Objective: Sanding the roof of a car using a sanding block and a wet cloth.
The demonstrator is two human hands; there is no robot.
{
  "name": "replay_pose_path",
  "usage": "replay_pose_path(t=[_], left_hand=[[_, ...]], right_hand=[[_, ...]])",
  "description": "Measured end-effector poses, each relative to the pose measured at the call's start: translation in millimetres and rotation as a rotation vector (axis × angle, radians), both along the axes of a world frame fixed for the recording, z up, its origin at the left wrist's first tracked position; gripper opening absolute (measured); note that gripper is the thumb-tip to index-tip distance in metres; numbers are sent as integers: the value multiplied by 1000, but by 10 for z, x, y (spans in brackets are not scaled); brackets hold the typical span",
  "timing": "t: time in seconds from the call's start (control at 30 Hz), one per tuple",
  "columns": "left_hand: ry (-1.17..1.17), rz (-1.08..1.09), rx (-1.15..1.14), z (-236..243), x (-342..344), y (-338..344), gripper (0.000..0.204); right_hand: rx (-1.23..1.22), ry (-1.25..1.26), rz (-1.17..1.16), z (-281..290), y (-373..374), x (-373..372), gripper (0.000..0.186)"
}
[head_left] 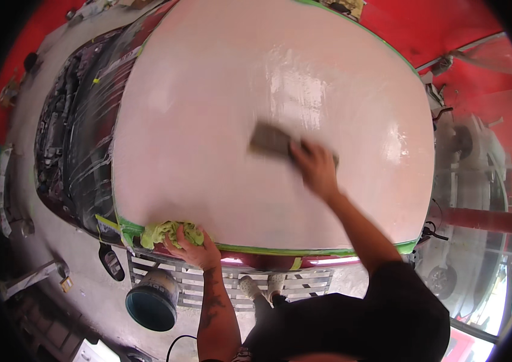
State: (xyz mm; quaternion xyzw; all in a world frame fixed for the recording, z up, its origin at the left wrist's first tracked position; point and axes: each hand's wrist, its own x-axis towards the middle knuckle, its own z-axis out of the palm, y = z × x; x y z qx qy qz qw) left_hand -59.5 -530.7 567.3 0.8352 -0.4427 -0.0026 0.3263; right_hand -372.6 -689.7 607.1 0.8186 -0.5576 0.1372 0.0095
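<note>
A car roof (201,108) in pale pinkish primer fills the middle of the view, with wet, shiny patches on its far and right parts. My right hand (317,170) grips the near end of a long dark sanding block (270,140), which lies on the roof around its centre. The block and the fingers are slightly blurred by motion. At the roof's near left corner, my left hand (197,249) is closed on a crumpled lime-green cloth (162,233). That cloth rests on the taped edge; part of it is hidden behind the fingers.
Green masking tape (280,250) runs along the roof's edge. Clear plastic film covers the windshield (96,120) at left. A bucket (152,300) stands below, beside a slatted platform (207,283) under my feet. Another car (470,181) shows behind clear sheeting at right.
</note>
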Motion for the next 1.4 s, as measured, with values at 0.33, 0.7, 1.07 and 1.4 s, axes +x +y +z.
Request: replay_pose_path(t=[0.33, 0.7, 1.07, 1.4], left_hand=[[42, -31, -48, 2, -202, -135, 48], [-53, -11, 1, 42, -58, -47, 48], [-24, 6, -30, 46, -75, -17, 48], [16, -35, -97, 75, -220, -187, 52]], right_hand=[[-192, 148, -204, 511, -1587, -635, 44], [-7, 76, 118, 274, 56, 62, 60], [-67, 129, 100, 102, -329, 906, 58], [-84, 122, 165, 355, -1715, 1705, 47]])
